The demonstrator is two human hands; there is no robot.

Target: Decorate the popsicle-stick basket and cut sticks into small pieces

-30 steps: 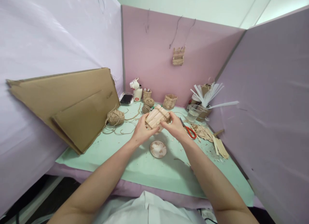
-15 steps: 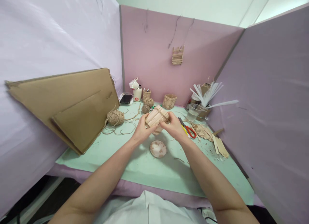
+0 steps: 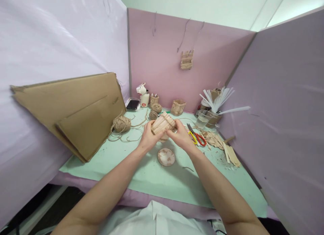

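Between my two hands, above the table, is a small wooden-stick cup [image 3: 160, 123] tipped on its side, its pale slats banded with a twisted cord. My left hand [image 3: 149, 135] grips its left end, thumb along the lower side. My right hand [image 3: 179, 135] closes on its right end, fingers partly hidden behind it. Something pale and round shows just beneath the cup, mostly covered by my hands. Closer to me on the table lies a round white disc [image 3: 166, 157] with brown patches.
Red-handled scissors [image 3: 200, 139] and yellow-handled scissors [image 3: 193, 137] lie right of my hands, beside wooden strips [image 3: 231, 154]. A twine ball [image 3: 122, 123] and leaning cardboard [image 3: 86, 123] are left. A woven-looking pot [image 3: 178, 107] and a clear plastic cup [image 3: 202, 118] stand farther back.
My right hand has shifted slightly left along the cup, uncovering more of the yellow-handled scissors. The cup stays in both hands at nearly the same tilt. The camera view has moved a little.
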